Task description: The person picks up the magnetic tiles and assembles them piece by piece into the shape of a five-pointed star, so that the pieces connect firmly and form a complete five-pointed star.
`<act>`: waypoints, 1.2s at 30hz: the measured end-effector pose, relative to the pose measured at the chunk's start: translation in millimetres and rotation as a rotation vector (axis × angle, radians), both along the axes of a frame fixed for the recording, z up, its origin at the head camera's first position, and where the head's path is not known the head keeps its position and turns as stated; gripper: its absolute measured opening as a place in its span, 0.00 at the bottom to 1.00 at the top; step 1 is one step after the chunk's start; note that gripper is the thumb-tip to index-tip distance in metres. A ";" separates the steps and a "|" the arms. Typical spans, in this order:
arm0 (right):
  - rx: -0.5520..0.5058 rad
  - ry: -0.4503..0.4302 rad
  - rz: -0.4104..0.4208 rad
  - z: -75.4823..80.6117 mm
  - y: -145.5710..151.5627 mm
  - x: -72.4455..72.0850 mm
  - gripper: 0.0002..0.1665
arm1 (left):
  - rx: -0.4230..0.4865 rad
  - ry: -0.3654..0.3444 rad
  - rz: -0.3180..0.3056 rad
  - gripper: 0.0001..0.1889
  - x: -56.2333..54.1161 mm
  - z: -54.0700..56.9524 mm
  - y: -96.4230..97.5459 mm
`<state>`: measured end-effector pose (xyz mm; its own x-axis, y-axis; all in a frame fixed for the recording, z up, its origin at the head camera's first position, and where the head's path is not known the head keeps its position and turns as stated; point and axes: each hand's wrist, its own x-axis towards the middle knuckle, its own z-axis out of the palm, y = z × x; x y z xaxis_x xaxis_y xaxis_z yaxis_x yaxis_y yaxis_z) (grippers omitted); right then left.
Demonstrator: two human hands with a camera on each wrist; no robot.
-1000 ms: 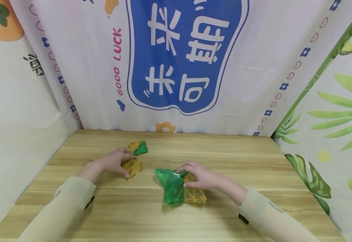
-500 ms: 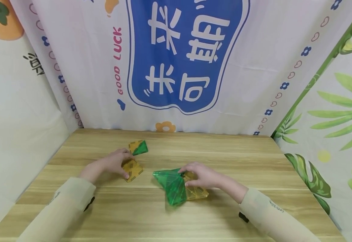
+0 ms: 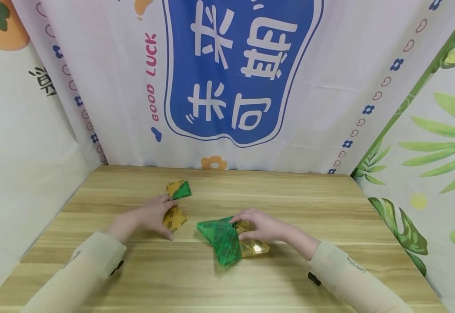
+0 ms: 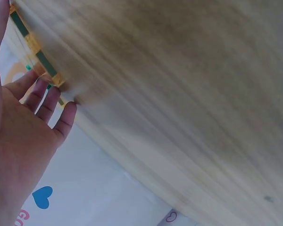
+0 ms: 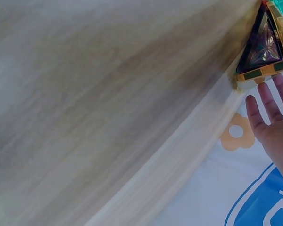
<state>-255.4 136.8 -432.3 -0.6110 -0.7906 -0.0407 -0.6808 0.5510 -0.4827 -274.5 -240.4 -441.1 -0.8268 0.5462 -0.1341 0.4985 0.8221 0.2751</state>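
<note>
A square orange magnetic tile point(image 3: 176, 219) lies on the table beneath my left hand point(image 3: 149, 216). My thumb and fingers hold it at opposite edges; in the left wrist view, fingertips meet the edge of the tile point(image 4: 33, 44). At centre, green magnetic tiles point(image 3: 227, 250) and yellow ones point(image 3: 255, 248) form a joined, pointed structure. From its right side my right hand point(image 3: 262, 226) grips it near the top, thumb on a yellow face. The right wrist view shows the structure's yellow frame point(image 5: 264, 70) beside my right hand's fingers point(image 5: 269, 103).
Behind my left hand, a small green tile point(image 3: 182, 190) lies with an orange one point(image 3: 172, 188). The wooden table point(image 3: 196, 287) ends at a printed cloth backdrop point(image 3: 133, 148); more printed cloth hangs on both sides.
My left hand has shifted slightly right and covers more of the orange tile. The green and yellow structure has turned slightly in my right hand.
</note>
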 end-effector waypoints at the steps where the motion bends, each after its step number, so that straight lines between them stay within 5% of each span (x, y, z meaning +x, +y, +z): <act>1: -0.001 -0.001 0.007 -0.1 0.2 -0.5 0.28 | 0.006 0.002 0.004 0.59 0.6 -0.8 0.6; 8: -0.020 -0.016 0.072 0.4 1.7 -5.0 0.27 | 0.030 0.017 0.005 0.57 -3.1 -5.6 1.8; 17: -0.025 -0.025 0.094 1.5 2.6 -5.8 0.27 | 0.140 -0.067 0.038 0.54 -7.7 -1.0 4.9; 24: -0.031 0.000 0.114 -0.2 0.9 -5.1 0.27 | 0.274 -0.094 0.049 0.39 -12.4 5.4 2.6; 36: -0.052 -0.012 0.120 0.4 -4.5 -7.2 0.25 | 0.405 -0.031 0.085 0.19 -23.6 26.7 14.9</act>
<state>-262.6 132.3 -431.9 -0.5120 -0.8590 -0.0044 -0.7341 0.4402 -0.5171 -298.1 -225.5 -414.3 -0.8700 0.4902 0.0518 0.4200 0.6822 0.5985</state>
